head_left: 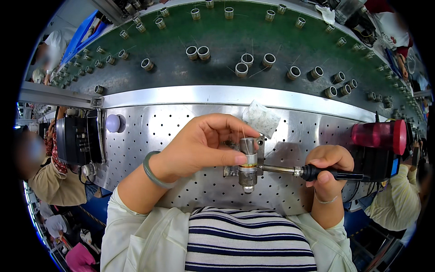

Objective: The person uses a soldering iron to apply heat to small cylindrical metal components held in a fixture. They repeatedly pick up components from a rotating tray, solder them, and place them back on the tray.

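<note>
My left hand (199, 143), with a green bangle at its wrist, closes its thumb and fingers round a small metal ring (251, 159). Thin wires stick up from this piece. It sits on an upright metal post fixture (248, 177) with a rounded lower end. In my right hand (331, 165) is a soldering iron (281, 169), held by its black handle and pointing left. Its tip reaches the lower side of the ring, by a copper-coloured band; exact contact is hard to make out. A crumpled white cloth or paper (263, 119) lies just beyond my left fingers.
A green conveyor belt (174, 75) beyond the metal rail (217, 94) carries several similar rings with wires. The perforated metal bench (149, 136) holds a lilac ball (113, 123). A black box (74, 140) stands left, a red container (380, 137) right. Other people sit at both sides.
</note>
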Demonstrator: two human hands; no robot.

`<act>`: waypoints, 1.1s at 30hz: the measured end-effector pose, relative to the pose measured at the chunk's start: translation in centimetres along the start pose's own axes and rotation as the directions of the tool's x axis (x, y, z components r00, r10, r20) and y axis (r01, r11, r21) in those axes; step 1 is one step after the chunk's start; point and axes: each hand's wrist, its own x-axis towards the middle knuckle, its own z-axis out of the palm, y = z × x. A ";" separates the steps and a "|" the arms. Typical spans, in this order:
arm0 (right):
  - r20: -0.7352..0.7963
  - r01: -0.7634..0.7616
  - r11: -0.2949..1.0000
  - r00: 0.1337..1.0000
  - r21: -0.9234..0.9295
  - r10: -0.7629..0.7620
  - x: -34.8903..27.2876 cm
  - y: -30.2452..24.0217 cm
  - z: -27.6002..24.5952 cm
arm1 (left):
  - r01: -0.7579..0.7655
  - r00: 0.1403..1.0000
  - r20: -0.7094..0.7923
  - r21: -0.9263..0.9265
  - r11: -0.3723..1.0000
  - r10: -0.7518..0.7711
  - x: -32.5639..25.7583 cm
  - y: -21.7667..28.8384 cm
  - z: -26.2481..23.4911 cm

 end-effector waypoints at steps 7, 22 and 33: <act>0.038 0.005 1.000 0.999 0.001 -0.005 0.1 0.2 0.3 | -0.242 0.969 -0.044 0.007 0.970 0.242 0.1 -0.8 0.5; 0.084 0.048 0.999 0.995 -0.022 -0.046 0.3 0.5 -0.4 | -0.288 0.957 0.056 0.074 0.955 0.284 0.3 -0.9 0.3; 0.084 0.027 0.998 0.996 -0.050 -0.023 0.4 0.4 -0.4 | -0.284 0.957 0.069 0.046 0.958 0.280 0.3 -0.9 0.0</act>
